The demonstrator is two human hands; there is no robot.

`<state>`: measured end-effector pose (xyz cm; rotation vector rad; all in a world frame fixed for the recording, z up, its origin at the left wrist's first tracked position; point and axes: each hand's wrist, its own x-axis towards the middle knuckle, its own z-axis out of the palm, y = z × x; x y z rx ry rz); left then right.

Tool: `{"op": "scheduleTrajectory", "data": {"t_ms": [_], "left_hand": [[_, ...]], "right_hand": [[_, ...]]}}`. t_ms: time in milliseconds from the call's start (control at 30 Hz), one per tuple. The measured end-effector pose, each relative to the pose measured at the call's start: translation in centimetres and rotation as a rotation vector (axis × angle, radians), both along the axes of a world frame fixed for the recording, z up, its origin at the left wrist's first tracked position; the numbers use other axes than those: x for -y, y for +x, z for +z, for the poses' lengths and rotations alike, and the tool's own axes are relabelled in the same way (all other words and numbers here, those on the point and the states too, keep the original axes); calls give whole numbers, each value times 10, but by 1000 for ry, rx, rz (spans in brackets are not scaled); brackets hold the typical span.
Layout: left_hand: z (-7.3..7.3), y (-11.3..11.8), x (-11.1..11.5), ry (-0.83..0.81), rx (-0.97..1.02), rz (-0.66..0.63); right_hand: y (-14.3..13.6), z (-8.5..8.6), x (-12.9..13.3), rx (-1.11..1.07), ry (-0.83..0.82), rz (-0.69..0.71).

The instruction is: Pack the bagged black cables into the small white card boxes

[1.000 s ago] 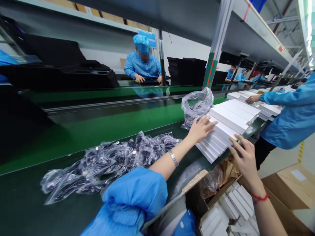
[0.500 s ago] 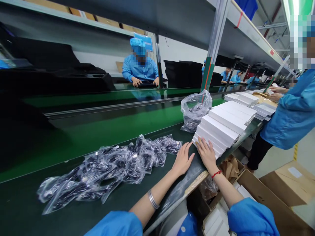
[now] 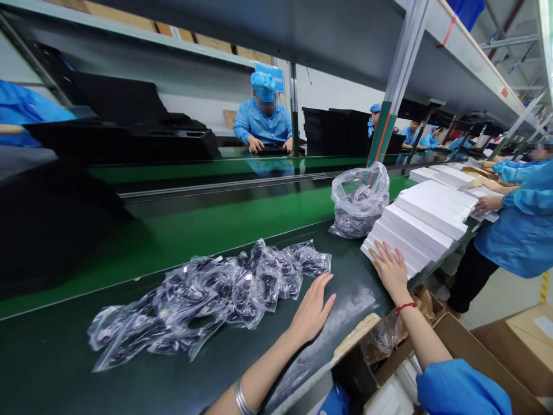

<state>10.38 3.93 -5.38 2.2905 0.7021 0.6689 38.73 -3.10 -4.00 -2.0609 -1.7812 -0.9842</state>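
My left hand (image 3: 311, 310) hovers or rests over the dark green bench (image 3: 349, 262), fingers stretched out, holding nothing. Just beyond its fingertips lies a row of clear plastic bags with dark cables (image 3: 233, 285), spread along the bench to the left. My right hand (image 3: 391, 270) has its fingers spread against the near end of a slanted stack of flat white boxes (image 3: 421, 222). It touches the boxes without wrapping around them. Behind the stack's left side stands a large open clear bag (image 3: 360, 202) filled with more dark bagged items.
Cardboard boxes (image 3: 470, 357) stand below the bench edge on the right. A metal post (image 3: 400, 75) rises behind the large bag. Across the green conveyor (image 3: 224, 219) a co-worker (image 3: 264, 118) sits; another person in blue (image 3: 527, 213) stands at right, handling white boxes.
My hands have moved apart: the left has drawn back from the boxes toward the cable bags, while the right stays on the stack. The view has shifted left.
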Motion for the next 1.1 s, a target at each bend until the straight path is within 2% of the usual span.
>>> {"op": "scheduleTrajectory", "data": {"t_ms": [300,700,867,1100], "left_hand": [[4,-3,2,18,-73,16],[-2,-7,1,128,-159,54],[-2,-9,1,216,-201,58],[-18,-11,-3,437,-207,76]], "right_hand": [[68,2,-10,91,8,-28],[164,-3,-26,151,45,-10],[196,-5,-31,171,39,-21],[241,-4,-32,160,24,-29]]}}
